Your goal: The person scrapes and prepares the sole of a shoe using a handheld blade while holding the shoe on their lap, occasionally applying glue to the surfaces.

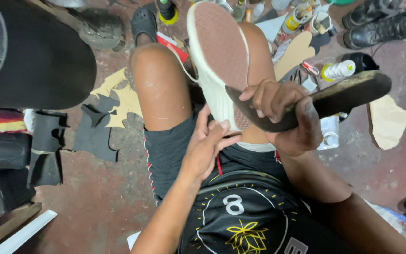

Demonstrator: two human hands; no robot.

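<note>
A white shoe (217, 56) lies sole-up between my bare knees, its reddish-brown tread facing me. My left hand (207, 143) presses its fingers against the heel end of the shoe. My right hand (285, 115) grips a dark, curved rubber outsole (348, 91), holding its near end against the shoe's heel while the far end sticks out to the right.
Black rubber offcuts (92, 129) and tan cut-outs (125, 96) lie on the red floor at left. Glue bottles (338, 70), tins and a cardboard sole template (297, 51) sit beyond my knees. Black boots (386, 23) stand top right, a dark stool (38, 61) top left.
</note>
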